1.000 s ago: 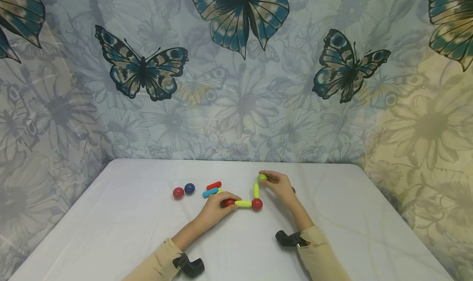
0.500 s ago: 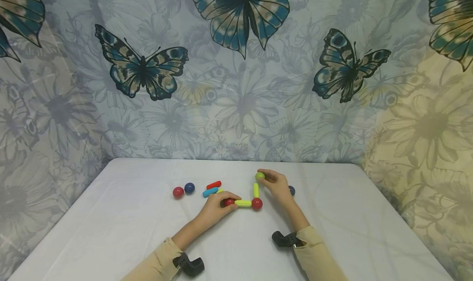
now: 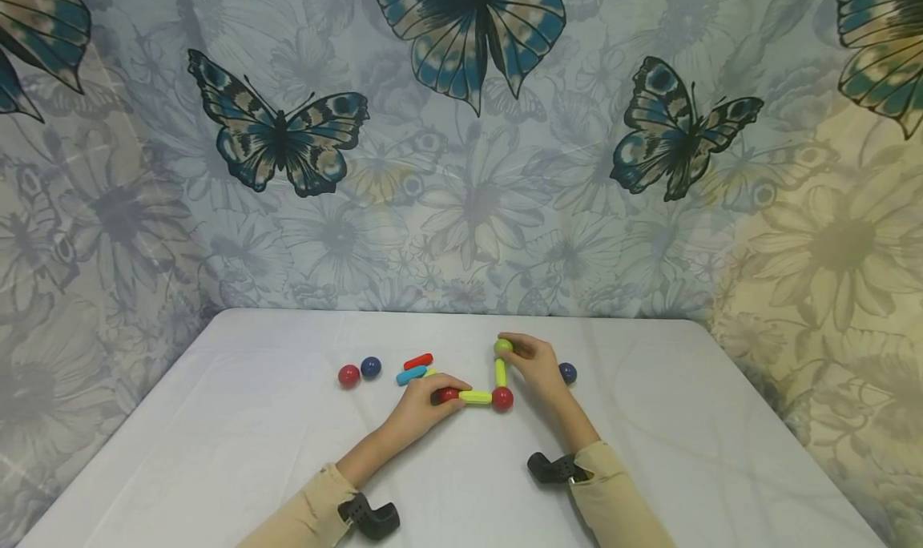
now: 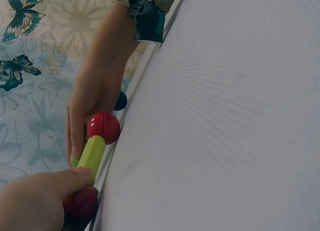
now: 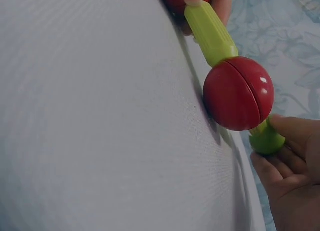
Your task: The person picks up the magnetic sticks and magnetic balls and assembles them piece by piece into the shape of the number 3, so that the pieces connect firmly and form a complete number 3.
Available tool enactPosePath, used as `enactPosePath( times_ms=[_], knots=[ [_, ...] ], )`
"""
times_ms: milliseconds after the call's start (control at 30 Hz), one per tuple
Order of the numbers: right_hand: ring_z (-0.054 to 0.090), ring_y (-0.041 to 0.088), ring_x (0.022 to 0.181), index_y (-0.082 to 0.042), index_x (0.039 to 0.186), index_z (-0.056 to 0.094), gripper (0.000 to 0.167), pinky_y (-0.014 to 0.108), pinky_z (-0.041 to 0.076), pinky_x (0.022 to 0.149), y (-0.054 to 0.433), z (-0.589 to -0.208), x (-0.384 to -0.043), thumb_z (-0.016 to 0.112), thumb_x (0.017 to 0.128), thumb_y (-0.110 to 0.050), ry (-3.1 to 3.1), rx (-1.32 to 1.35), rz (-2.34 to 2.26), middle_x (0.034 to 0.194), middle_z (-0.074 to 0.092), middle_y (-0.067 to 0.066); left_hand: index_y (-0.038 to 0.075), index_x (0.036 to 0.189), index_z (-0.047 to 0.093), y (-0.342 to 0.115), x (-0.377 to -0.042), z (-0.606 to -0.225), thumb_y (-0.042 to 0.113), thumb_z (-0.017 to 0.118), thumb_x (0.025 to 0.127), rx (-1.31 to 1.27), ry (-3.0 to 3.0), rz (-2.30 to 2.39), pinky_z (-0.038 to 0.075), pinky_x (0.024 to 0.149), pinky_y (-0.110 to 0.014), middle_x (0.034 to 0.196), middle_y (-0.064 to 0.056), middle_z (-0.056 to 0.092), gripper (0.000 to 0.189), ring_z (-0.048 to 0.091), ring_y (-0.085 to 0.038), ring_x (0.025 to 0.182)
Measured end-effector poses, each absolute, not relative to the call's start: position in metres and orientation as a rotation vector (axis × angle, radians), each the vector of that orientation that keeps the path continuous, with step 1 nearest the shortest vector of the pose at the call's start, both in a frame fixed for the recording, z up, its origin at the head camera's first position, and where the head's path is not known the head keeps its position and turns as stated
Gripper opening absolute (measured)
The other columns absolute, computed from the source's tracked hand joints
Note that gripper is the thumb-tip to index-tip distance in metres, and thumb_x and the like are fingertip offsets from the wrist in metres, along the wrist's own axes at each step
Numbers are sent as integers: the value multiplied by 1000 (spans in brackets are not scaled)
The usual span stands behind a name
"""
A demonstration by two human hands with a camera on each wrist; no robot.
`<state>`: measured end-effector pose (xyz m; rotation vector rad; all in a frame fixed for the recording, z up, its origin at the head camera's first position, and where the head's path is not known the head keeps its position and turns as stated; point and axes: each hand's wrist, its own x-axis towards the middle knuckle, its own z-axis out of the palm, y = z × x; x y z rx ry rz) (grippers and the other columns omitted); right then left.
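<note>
Left hand (image 3: pixel 417 408): fingers clamped on red ball (image 3: pixel 447 395), apparently bracing near rod (image 3: pixel 476 397) | Right hand (image 3: pixel 539 364): fingers clamped on green ball (image 3: pixel 503 346), apparently for alignment with far rod (image 3: pixel 501 374) | Corner ball (image 3: pixel 502 399): between rods, on table (image 3: pixel 216 428)

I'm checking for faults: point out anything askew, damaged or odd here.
Nothing stands out. The left hand grips a red ball at one end of a yellow stick; the right hand holds the green ball at another yellow stick. The red stick and blue stick lie slanted, yet nothing visible looks damaged or spilled.
</note>
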<state>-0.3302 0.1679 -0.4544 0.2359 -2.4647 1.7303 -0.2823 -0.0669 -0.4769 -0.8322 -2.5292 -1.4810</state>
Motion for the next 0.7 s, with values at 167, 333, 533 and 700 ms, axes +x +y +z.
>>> enactPosePath(
  times_ms=[167,333,533,700],
  knots=[
    [58,30,126,-2,126,63,36,34,50,101,168,-454,-329,67,91,-12,-2488,244,1751,132,62,17,19,109,73,-67,-282,-476,19,73,87,-829,-2528,-1491,52,87,-22,108,3,74,22,65,-12,100],
    [58,31,126,-1,125,64,35,33,50,101,168,-455,-330,67,92,-12,-2488,257,1743,131,63,18,19,110,73,-67,-282,-476,19,73,87,-843,-2516,-1492,53,88,-23,108,3,74,22,65,-13,101],
    [58,32,126,-2,125,64,35,37,50,102,168,-457,-330,67,92,-13,-2516,242,1710,131,63,18,18,110,73,-68,-283,-477,20,73,87,-861,-2510,-1464,53,88,-23,108,2,74,22,66,-13,101],
    [58,31,126,-3,124,65,34,40,49,103,167,-459,-331,67,91,-12,-2528,228,1697,130,64,17,18,110,73,-68,-283,-478,20,73,88,-854,-2525,-1459,53,88,-23,108,3,74,22,65,-12,101]
  ],
)
